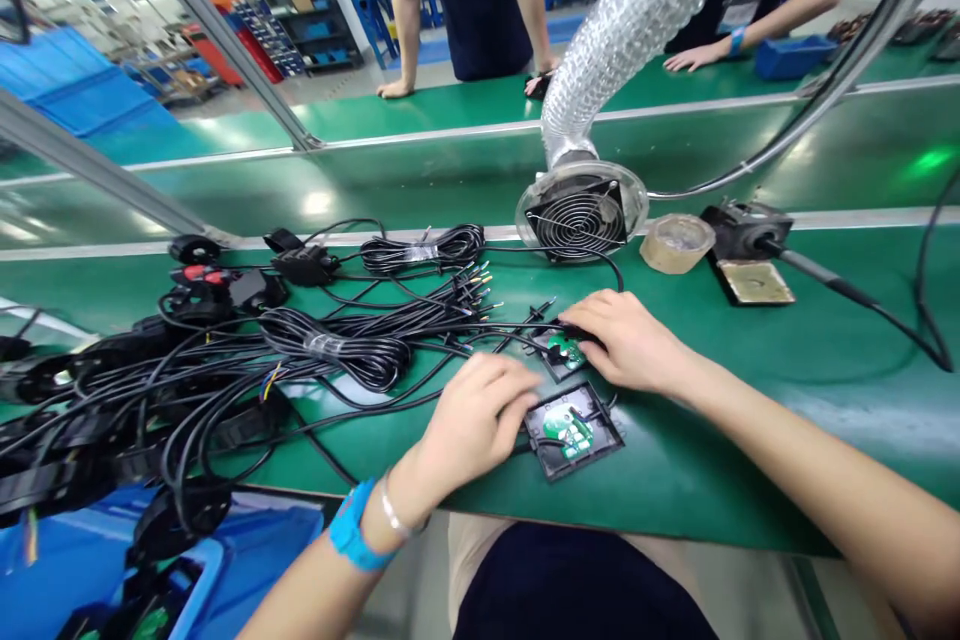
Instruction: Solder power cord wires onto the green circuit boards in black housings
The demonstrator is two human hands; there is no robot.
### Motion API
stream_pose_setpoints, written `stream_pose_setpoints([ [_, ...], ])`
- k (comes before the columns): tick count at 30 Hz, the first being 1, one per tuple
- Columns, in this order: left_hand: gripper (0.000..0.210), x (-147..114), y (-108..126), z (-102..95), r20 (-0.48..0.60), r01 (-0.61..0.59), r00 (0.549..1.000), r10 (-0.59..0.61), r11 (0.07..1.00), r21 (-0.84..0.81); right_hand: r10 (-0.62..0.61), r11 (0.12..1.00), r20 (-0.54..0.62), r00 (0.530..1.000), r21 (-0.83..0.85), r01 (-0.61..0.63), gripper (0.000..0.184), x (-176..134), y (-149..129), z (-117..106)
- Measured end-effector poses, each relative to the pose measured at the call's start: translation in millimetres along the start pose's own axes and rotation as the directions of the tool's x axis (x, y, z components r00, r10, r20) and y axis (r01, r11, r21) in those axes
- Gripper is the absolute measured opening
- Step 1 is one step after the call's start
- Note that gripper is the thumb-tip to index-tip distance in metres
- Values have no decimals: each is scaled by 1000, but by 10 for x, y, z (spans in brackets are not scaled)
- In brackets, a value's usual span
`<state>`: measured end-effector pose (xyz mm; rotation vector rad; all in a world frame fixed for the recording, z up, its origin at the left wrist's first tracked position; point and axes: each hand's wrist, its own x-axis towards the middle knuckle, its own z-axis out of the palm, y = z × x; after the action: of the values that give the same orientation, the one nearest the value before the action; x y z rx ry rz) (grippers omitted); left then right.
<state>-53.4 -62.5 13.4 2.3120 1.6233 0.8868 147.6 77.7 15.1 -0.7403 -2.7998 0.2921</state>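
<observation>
A square black plastic housing (540, 461) with a green circuit board (568, 432) inside lies in front of me, open side up. My left hand (480, 420) is at its left edge, fingers curled together and slightly blurred; what they grip is hidden. Just behind lies a second black housing (556, 367), also with a green board. My right hand (637, 342) is over its right side, closed with thumb and fingers around a black cable (576, 331). The hand partly covers that housing.
Coiled black cables (337, 348) and stripped wire ends (476, 290) crowd the left. Behind stand a fume extractor fan (581, 217) with a foil duct (637, 10), a tape roll (677, 244) and a corded soldering iron (814, 282). A blue bin (251, 560) is lower left; two people stand opposite.
</observation>
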Motion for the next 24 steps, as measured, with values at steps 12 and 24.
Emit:
stream_pose_setpoints([
  [12,13,202,-33,162,111,29,989,-94,875,484,256,945,-83,963,-187,-267,23,167,-296,367],
  [24,24,248,-291,215,20,111,992,-128,919,378,94,976,-139,986,-184,-119,41,76,-218,381],
])
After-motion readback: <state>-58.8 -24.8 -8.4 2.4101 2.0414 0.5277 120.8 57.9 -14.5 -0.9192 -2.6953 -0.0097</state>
